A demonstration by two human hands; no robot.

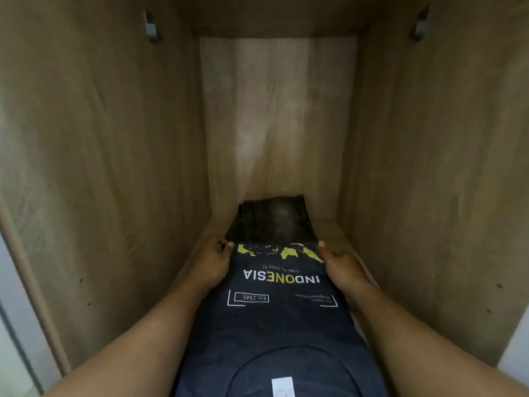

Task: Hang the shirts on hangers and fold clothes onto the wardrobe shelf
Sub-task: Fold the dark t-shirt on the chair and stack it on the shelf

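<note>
Navy INDONESIA T-shirt point(274, 319) folded on wardrobe shelf point(340, 233) | left hand point(211, 262), right hand point(343, 267) grip its far corners | dark folded garment point(272, 222) behind

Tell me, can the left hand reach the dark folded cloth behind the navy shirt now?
Probably yes. The left hand grips the navy shirt's far corner, right beside the dark folded cloth. Nothing lies between them, but the hand must first let go of the shirt.

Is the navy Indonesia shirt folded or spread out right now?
Folded: the navy shirt is a narrow stack, sleeves tucked away, held at its far corners by the left hand and right hand.
</note>
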